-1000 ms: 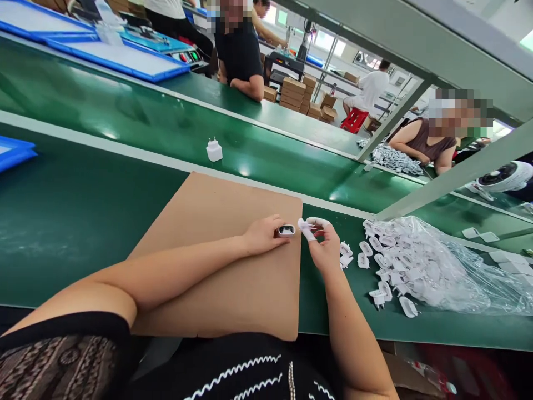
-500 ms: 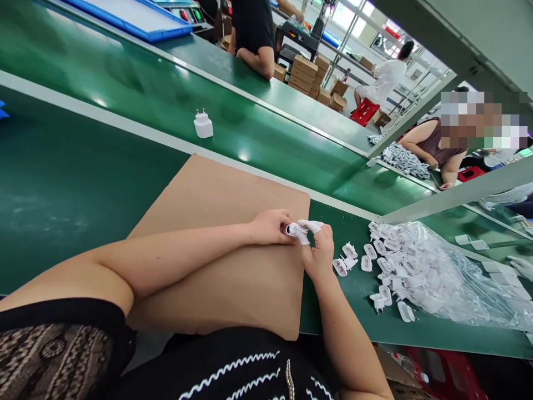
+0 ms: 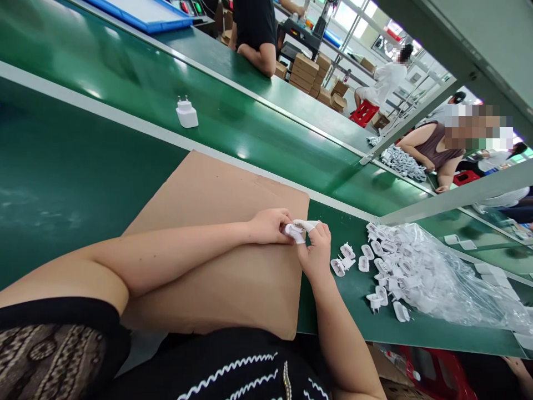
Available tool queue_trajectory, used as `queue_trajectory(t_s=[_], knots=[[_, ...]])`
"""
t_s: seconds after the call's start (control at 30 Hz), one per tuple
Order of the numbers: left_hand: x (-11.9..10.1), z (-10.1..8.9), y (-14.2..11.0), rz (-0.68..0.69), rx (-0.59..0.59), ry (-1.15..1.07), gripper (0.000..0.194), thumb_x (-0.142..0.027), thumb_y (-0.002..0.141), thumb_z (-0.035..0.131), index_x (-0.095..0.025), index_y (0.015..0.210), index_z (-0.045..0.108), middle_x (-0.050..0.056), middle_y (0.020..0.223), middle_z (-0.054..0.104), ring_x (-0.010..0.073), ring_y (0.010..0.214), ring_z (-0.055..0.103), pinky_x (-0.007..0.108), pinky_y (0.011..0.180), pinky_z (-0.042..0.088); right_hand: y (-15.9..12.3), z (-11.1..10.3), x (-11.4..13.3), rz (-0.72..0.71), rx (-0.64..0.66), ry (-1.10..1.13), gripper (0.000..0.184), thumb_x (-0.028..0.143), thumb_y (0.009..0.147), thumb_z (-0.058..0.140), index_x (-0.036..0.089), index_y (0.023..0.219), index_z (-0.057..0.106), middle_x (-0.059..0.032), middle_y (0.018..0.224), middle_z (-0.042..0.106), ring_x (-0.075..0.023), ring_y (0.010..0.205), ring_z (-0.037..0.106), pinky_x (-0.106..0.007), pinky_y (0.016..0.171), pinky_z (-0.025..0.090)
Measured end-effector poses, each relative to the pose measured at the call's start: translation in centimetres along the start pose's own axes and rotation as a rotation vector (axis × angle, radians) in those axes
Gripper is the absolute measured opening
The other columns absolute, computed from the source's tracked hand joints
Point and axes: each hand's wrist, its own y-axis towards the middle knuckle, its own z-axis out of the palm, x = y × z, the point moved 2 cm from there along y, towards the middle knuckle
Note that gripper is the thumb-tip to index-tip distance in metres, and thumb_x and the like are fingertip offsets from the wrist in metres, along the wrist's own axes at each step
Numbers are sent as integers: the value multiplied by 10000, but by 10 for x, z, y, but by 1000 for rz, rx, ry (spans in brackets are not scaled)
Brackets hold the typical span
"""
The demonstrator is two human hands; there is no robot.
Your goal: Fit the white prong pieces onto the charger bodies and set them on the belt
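Observation:
Over the cardboard's right edge, my left hand is closed around a small white plastic charger part. My right hand has white finger cots on its thumb and forefinger, which pinch at the same part from the right. Much of the part is hidden by my fingers. A flat brown cardboard sheet lies under my left forearm. Just right of my right hand, several loose white plug pieces with pins rest on the green table.
A clear plastic bag spills a heap of white plug pieces on the right. Beyond a pale rail, a white plug charger stands on the green conveyor belt. Across it are a blue tray, a co-worker's arm and grey parts.
The white plug charger on the belt has moved left. My right forefinger and thumb have shifted slightly on the part, which appears turned a little. My left hand stays nearly in place.

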Motion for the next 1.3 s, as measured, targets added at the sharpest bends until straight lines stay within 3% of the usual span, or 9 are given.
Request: queue_trajectory(t_s=[0.1,0.23,0.5,0.73,0.93,1.13,1.3], knots=[[0,-1,-1,12,0,2,249,-448,694,817,-215,752,749,-4,998,655,132,729,597,269,653,424,-2,0,0,-13,-33,36,213,246,972,591,262,1137,725,-52,987,719,-230,986,624,-475,1127,391],[0,-1,-1,21,7,11,245,-449,704,817,-219,761,756,-5,987,655,130,721,590,268,641,421,-1,-2,0,6,-89,80,187,249,970,619,273,1124,723,-36,1018,743,-215,988,642,-470,1147,353],[1,0,0,19,-2,7,276,-468,689,828,-213,733,735,-6,984,665,132,715,595,270,637,413,0,1,-2,5,-20,68,211,224,948,617,282,1123,719,-29,995,731,-217,1000,632,-479,1172,331],[1,0,0,14,2,7,258,-451,686,814,-211,711,723,-11,974,661,129,708,594,280,639,413,4,-3,1,-41,22,-86,158,178,910,595,275,950,713,-26,895,702,-233,980,625,-502,1168,337],[0,-1,0,9,22,-9,249,-449,686,831,-220,730,744,-10,990,665,132,716,592,279,652,426,12,-10,-1,-92,114,-89,193,147,878,598,287,945,712,0,835,679,-222,962,617,-484,1204,283],[0,1,-1,-7,-16,-18,219,-416,688,820,-218,734,740,-11,999,670,132,722,591,275,653,415,11,-9,3,-51,25,-186,202,150,852,607,270,957,730,-8,751,632,-218,837,586,-451,1068,352],[0,4,-3,-10,-32,11,231,-427,695,802,-211,744,735,-7,1003,665,125,699,581,278,641,406,10,-9,11,-16,27,-241,225,109,822,593,271,915,720,-17,768,656,-236,862,561,-474,1054,314]])
